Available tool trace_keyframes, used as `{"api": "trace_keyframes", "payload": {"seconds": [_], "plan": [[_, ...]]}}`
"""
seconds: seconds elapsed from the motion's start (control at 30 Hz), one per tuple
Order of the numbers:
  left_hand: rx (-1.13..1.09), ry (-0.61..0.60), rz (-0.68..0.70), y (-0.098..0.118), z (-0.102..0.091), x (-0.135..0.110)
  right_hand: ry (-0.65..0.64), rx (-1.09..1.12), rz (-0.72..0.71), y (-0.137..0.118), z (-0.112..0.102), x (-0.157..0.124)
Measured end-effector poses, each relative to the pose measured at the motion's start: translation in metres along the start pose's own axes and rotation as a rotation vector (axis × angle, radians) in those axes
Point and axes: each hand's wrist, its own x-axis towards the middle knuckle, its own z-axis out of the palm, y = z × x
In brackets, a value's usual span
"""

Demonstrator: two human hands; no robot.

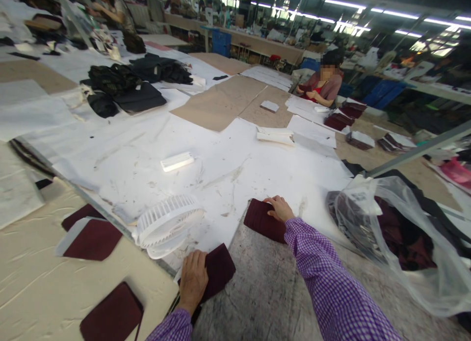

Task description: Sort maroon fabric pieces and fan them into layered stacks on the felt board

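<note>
My left hand [194,277] is at the lower middle, its fingers together and curled over the left side of a dark maroon fabric piece [221,270] near the table edge. What lies under that palm is hidden. Further up and right, my right hand [280,208] grips a stack of maroon fabric pieces [259,218], with fingers bent over its top and right end. The stack lies on the grey, worn board [253,282]. Both sleeves are purple checked cloth.
A white fan [167,223] lies left of my hands. More maroon pieces [93,238] and a maroon stack [112,311] rest on the cream surface. A clear plastic bag [408,243] of dark cloth is right. Across the table sits a co-worker [326,83] near maroon bundles [338,120].
</note>
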Motion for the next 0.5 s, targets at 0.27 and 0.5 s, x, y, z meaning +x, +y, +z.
{"api": "trace_keyframes", "payload": {"seconds": [0.27,0.5], "plan": [[-0.043,-0.034,-0.02,0.001,-0.005,0.002,-0.136,-0.013,-0.133,0.008,-0.009,0.027],[-0.018,0.01,-0.002,0.002,-0.004,0.002,-0.176,-0.056,-0.117,0.01,-0.009,0.028]]}}
